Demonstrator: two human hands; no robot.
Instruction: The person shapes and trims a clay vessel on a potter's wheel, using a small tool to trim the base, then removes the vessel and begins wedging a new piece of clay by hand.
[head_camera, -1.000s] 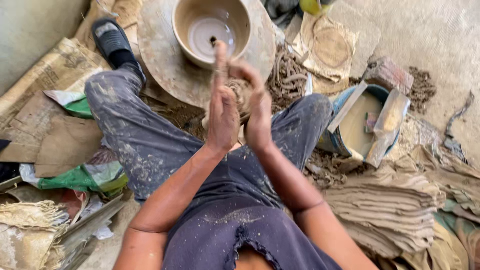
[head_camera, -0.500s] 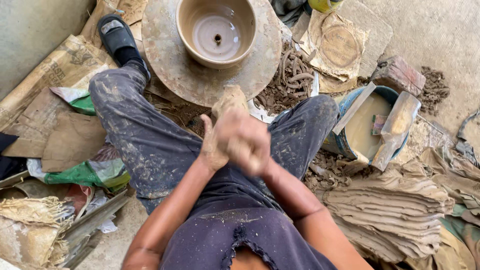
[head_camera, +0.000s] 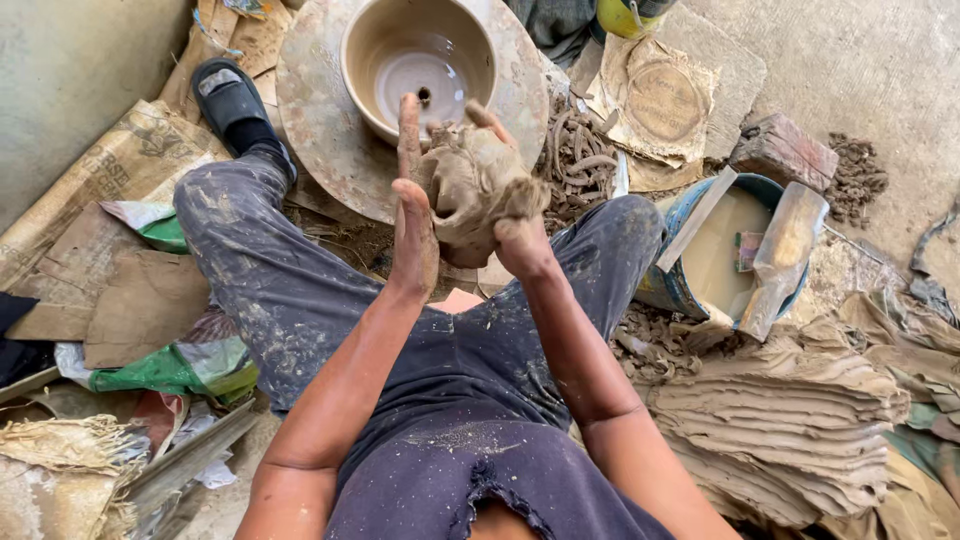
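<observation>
Both hands, left hand (head_camera: 412, 215) flat and open, right hand (head_camera: 500, 200) curled, are pressing a clay lump (head_camera: 470, 185) above the wheel's bowl (head_camera: 420, 60).

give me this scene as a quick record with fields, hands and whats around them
left hand: open palm pressed against clay lump
right hand: wrapped around the lump from the other side
wheel disc: beyond the hands, carries a clay bowl
bucket: right of the knee, pale slurry inside
clay slabs: stacked at right
sandal: on the left foot
</observation>
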